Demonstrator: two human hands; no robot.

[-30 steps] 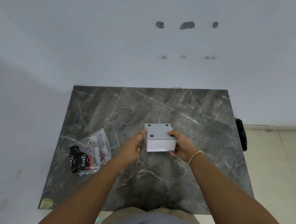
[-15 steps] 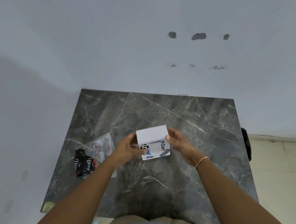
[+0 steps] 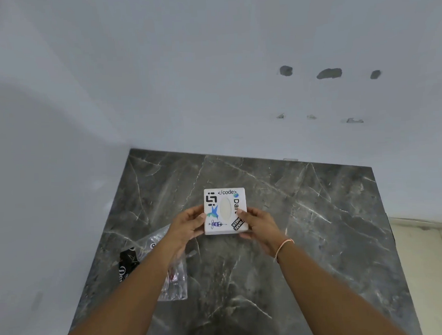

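Above the dark marble desk [image 3: 308,239], both hands' fingers [image 3: 200,215] grasp the white box [image 3: 225,211] between them (slot upward, long axis pointing away).

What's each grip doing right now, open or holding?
Left-hand grip: holding the left edge of the white square stickered box.
Right-hand grip: holding the same box's right edge.

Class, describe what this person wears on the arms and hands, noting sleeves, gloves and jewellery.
The left forearm and right forearm are bare, no sleeve in view. The left hand wears no glove, ring or watch that shows. The right hand is ungloved too; a thin pale pink band circles its wrist.
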